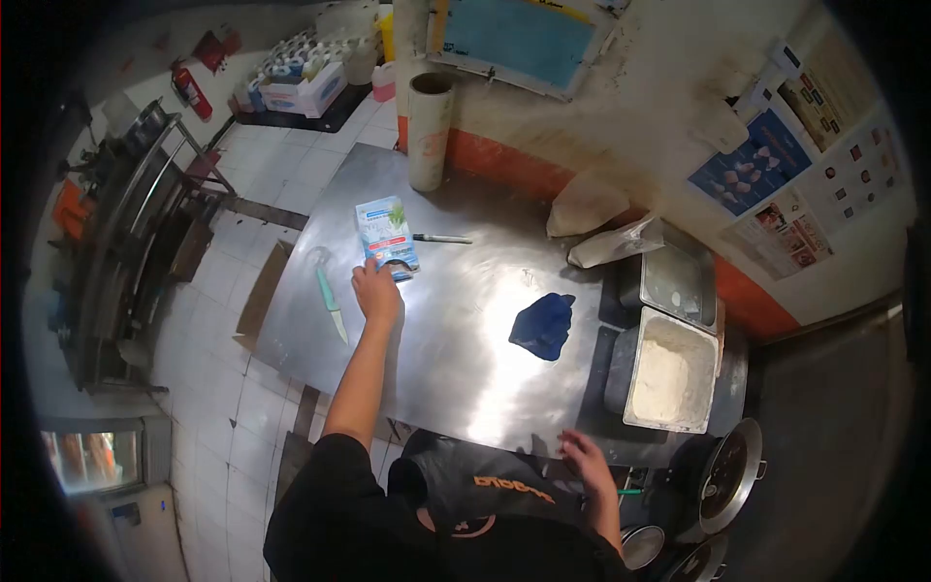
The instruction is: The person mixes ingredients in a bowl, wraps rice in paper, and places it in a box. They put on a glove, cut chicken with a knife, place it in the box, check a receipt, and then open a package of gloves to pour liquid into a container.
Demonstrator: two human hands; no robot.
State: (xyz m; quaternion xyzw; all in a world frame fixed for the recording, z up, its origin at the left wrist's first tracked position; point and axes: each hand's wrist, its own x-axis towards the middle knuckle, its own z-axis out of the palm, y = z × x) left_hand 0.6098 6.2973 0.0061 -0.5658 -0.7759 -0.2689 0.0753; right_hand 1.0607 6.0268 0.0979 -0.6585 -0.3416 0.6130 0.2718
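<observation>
My left hand [376,291] is reaching across the steel table, its fingers closed on the lower edge of a blue and white printed packet [384,228]. The packet has a green picture and a red band. A black marker-like pen [442,239] lies against the packet's right side. Left of my hand is a knife with a mint green handle [327,289], its blade pointing toward me. My right hand [588,462] is held at the near table edge, fingers apart, with nothing in it. A crumpled dark blue cloth [542,326] lies at mid-table.
On the right stand a metal pan of whitish powder [669,378] and a second metal pan [677,281]. Bags [616,242] lean by the wall. A tall roll [430,136] stands at the far corner. Pots [732,475] sit low at the right. Shelving [145,223] is across the floor.
</observation>
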